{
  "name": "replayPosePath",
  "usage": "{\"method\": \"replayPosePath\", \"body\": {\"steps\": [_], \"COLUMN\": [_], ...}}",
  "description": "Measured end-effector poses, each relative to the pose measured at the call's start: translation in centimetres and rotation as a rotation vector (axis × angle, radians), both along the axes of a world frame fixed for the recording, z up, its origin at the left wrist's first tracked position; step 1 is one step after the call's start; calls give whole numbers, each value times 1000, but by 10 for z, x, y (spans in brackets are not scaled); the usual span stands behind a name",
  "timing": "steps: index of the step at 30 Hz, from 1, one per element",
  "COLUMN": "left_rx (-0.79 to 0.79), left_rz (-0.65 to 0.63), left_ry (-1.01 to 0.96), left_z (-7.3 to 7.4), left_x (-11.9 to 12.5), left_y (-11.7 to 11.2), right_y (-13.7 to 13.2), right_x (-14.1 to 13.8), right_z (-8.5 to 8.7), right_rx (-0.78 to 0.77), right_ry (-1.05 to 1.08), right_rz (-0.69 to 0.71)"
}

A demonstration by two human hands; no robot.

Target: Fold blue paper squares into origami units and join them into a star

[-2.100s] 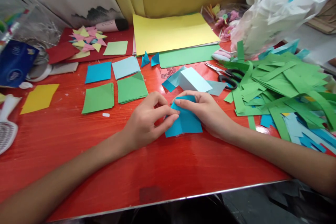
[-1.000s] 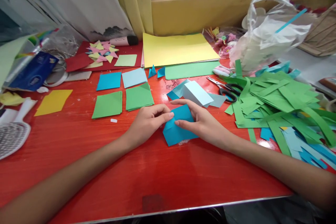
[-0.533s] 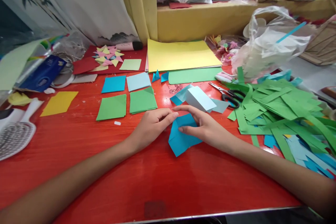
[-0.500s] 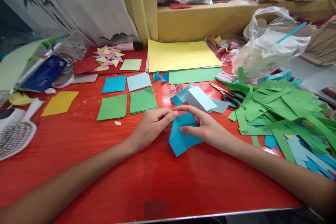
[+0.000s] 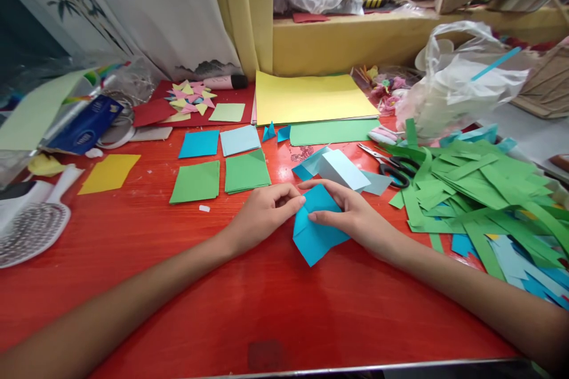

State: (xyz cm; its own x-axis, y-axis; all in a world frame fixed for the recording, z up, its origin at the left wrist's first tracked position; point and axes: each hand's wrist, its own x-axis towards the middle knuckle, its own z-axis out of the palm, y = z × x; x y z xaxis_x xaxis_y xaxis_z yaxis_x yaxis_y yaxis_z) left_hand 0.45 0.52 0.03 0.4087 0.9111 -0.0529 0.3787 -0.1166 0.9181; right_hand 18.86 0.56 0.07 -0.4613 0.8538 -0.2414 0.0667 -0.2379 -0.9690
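Observation:
A creased square of blue paper (image 5: 317, 234) is held up over the red table, partly folded. My right hand (image 5: 349, 210) grips it from the right, thumb across its face and fingers behind. At the paper's upper left edge, my left hand (image 5: 271, 210) pinches with thumb and forefinger. Just beyond my hands lie light blue folded papers (image 5: 342, 169). Two small folded blue paper pieces (image 5: 276, 132) stand farther back. Stacks of green squares (image 5: 246, 172) and blue squares (image 5: 198, 144) rest left of them.
Black-handled scissors (image 5: 391, 166) lie beside a heap of green paper strips (image 5: 480, 183) on the right. Yellow sheets (image 5: 311, 98) are at the back. A plastic bag (image 5: 471, 83) stands back right. A hairbrush (image 5: 40, 225) and a yellow paper (image 5: 110, 174) are on the left.
The blue paper has turned slightly and its upper corner now shows higher, with my left fingertips on its edge. The whole view has shifted a little.

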Motion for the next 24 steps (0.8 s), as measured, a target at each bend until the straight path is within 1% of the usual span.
{"method": "replayPosePath", "body": {"steps": [5,11,16,20,22,24], "left_rx": [-21,8,-13,-7,-11,-6], "left_rz": [-4,3,-3,7,17,33], "left_ry": [13,43,17,0,3,16], "left_z": [-1,-1,-1,1,2,3], "left_x": [-1,0,-1,0,0,0], "left_y": [0,1,1,-1,-1,-2], "right_y": [-1,-1,2,3,3,3], "right_x": [0,0,0,-2,-2,-1], "right_z": [-1,-5,-10,-11,-11,-10], "right_rx": [-39,-6,31,37,42,68], "right_ry": [23,59,73,96,93,73], "right_rz": [-53,-121,-249,-320,-326,-292]}}
